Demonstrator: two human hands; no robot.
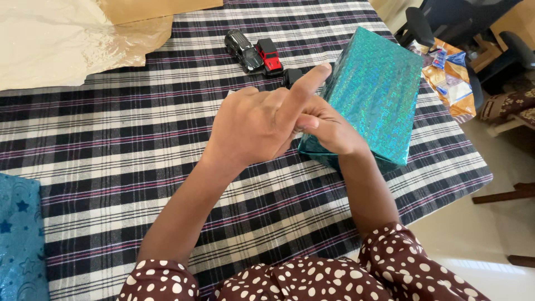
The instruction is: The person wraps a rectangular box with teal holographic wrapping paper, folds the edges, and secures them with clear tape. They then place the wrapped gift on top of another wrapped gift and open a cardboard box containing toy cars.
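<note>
A box wrapped in shiny teal holographic paper lies on the checked tablecloth. My left hand is seen from the back, just left of the box. Its index finger stretches out toward the box's upper left edge and its other fingers are curled. My right hand sits partly under the left one, against the box's near left end. Its fingers are bunched at the left hand's curled fingertips. A small pale bit shows between the hands; I cannot tell what it is.
Two toy cars, one black and one red, stand beyond the hands, with a small black object beside them. Clear wrapping film and brown paper lie at the far left. Blue star-patterned paper sits at the near left, and orange-blue wrap hangs off the right edge.
</note>
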